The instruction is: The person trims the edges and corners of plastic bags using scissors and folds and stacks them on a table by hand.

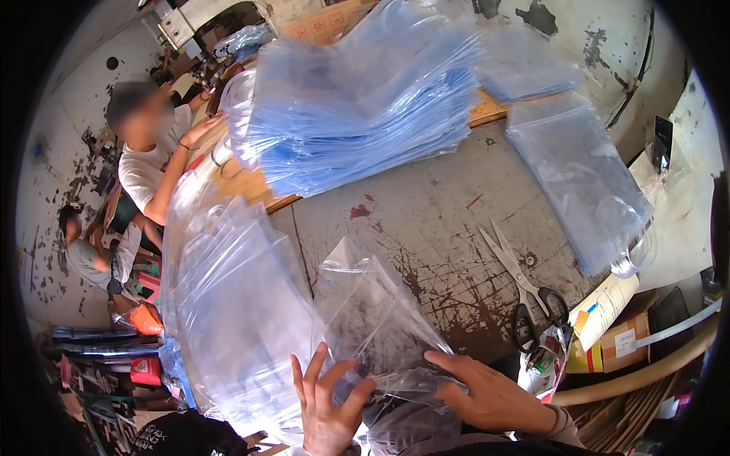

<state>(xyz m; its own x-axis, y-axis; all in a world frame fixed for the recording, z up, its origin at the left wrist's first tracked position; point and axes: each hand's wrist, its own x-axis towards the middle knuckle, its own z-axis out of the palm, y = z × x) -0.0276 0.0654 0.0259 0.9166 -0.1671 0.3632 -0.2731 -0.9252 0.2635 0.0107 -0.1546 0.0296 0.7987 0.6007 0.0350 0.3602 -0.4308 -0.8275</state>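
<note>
A clear plastic bag [372, 304] lies crinkled at the near edge of the worn table, its far corner folded up. My left hand [327, 403] is at the bag's near left side, fingers spread and thumb over the film. On the right, my right hand [487, 395] touches the bag's edge with its index finger, the thumb apart below; its other fingers are partly hidden. Beside my left hand is a fanned pile of clear plastic bags [236, 304]. Open scissors [521, 277] with black handles lie beyond my right hand.
A tall stack of bluish plastic bags [357, 114] stands at the back of the table [449, 205]. Another bag pile [574, 182] lies at the right. A person [144, 152] sits at the left, another farther back. Cardboard boxes [620, 342] are beside the right edge.
</note>
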